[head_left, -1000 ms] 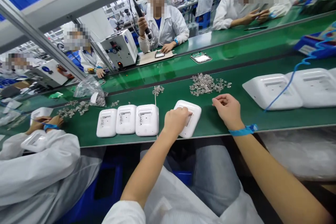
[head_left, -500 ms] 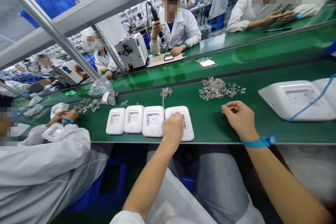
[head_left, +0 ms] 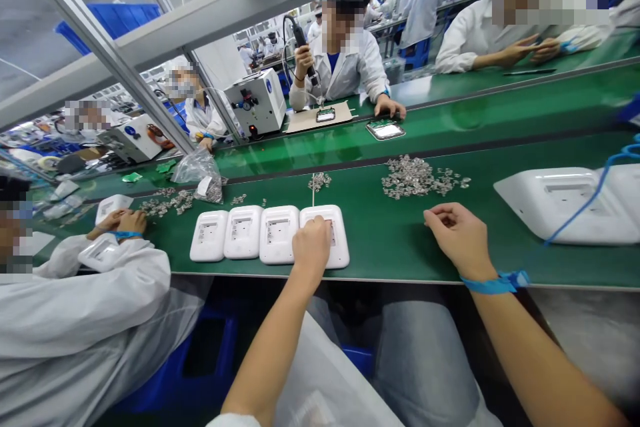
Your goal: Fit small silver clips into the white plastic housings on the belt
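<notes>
Left hand: fingers curled shut, tips pressing down on the white rounded-rectangle plastic housing; this housing lies face-up at the near edge of the green tabletop, touching the right end of a row of three matching white housings.

Right hand: resting on the tabletop, well apart from the housing; fingers drawn in, thumb against forefinger; whether they hold a small piece cannot be told; a blue wrist strap circles the wrist.

Judgement: pressure is best kept straight down over the recess, with the housing's edge flush to its neighbour, so the row stays square.

Surface: a scattered heap of small silvery metal parts lies beyond the right hand; larger white housings sit at right under a blue cord.

Room: an assembly line; white-coated co-workers sit alongside and opposite.
</notes>
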Motion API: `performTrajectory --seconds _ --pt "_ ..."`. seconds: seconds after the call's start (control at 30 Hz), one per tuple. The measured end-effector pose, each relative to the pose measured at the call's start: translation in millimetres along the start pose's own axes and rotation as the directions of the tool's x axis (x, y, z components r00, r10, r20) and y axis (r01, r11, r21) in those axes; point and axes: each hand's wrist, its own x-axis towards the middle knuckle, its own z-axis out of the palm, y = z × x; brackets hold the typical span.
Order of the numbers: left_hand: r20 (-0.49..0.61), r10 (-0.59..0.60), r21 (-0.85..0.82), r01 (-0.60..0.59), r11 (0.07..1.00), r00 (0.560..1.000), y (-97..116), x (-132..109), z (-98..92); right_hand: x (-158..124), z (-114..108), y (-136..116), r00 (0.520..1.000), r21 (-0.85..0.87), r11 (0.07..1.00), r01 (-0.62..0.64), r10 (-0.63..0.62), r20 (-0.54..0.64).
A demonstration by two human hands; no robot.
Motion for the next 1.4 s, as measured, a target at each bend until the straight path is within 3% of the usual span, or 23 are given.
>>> performTrajectory --seconds 0.07,0.17,0.23,0.3,0.33,0.4,0.47,0.5,0.57,0.63,0.7,0.83,0.93,1.0,1.03,1.07,1.2,1.3,1.4 --pt "-0.008 -0.013 0.015 0.013 1.0 1.0 -15 2 -0.8 1 -9 1 0.993 -0.078 0.994 0.077 -0.083 -0.084" --pt "-0.048 -0.043 0.037 0.045 0.998 0.998 -40 5 -3.8 5 -38 12 0.925 -0.457 0.873 0.169 -0.3 -0.231" --pt "-0.155 -0.025 0.04 0.032 0.999 0.988 -47 2 -5.7 9 -62 25 0.885 -0.648 0.758 0.074 -0.35 -0.308" --pt "-0.325 0.076 0.016 -0.075 0.997 0.943 -40 -4 -4.6 13 -84 39 0.885 -0.712 0.701 -0.041 -0.304 -0.351" --pt "-0.409 0.165 -0.001 -0.181 0.983 0.898 -31 -8 -2.0 14 -92 44 0.895 -0.724 0.686 -0.073 -0.276 -0.351" --pt "-0.517 0.389 -0.017 -0.464 0.886 0.762 -3 -14 7.4 14 -99 48 0.913 -0.755 0.652 -0.075 -0.26 -0.315" --pt "-0.537 0.589 -0.013 -0.704 0.71 0.604 29 -15 20.6 11 -96 42 0.919 -0.799 0.6 -0.037 -0.294 -0.264" --pt "-0.534 0.643 -0.015 -0.766 0.643 0.55 44 -13 27.3 7 -91 36 0.926 -0.82 0.572 -0.001 -0.309 -0.217" --pt "-0.52 0.676 -0.044 -0.807 0.589 0.522 65 -9 38.5 -2 -77 18 0.951 -0.829 0.542 0.137 -0.307 -0.044" --pt "-0.514 0.661 -0.104 -0.804 0.585 0.547 73 -5 44.8 -13 -61 -4 0.946 -0.767 0.567 0.299 -0.281 0.16" --pt "-0.504 0.662 -0.164 -0.814 0.557 0.555 71 -4 45.9 -21 -45 -31 0.921 -0.697 0.603 0.389 -0.242 0.305" --pt "-0.454 0.733 -0.204 -0.86 0.469 0.507 61 -8 41.4 -6 -13 -88 0.858 -0.66 0.591 0.463 -0.113 0.501" --pt "-0.429 0.763 -0.195 -0.874 0.444 0.484 62 -10 41.2 34 32 -125 0.789 -0.615 0.532 0.582 -0.185 0.586" --pt "-0.422 0.761 -0.191 -0.869 0.457 0.493 65 -10 43.4 63 76 -142 0.657 -0.481 0.504 0.718 -0.262 0.707" --pt "-0.422 0.755 -0.19 -0.863 0.468 0.502 66 -10 45.0 77 100 -147 0.592 -0.424 0.49 0.762 -0.261 0.763" --pt "-0.426 0.744 -0.191 -0.855 0.482 0.515 67 -10 46.8 89 124 -150 0.559 -0.41 0.471 0.781 -0.235 0.795" --pt "-0.479 0.659 -0.217 -0.806 0.55 0.579 67 -11 54.8 119 197 -141 0.51 -0.387 0.465 0.796 -0.172 0.843" --pt "-0.493 0.638 -0.241 -0.798 0.553 0.592 67 -10 59.2 127 216 -126 0.513 -0.388 0.484 0.784 -0.155 0.844" --pt "-0.498 0.643 -0.265 -0.808 0.527 0.582 68 -10 60.4 131 214 -116 0.543 -0.4 0.501 0.767 -0.176 0.821"
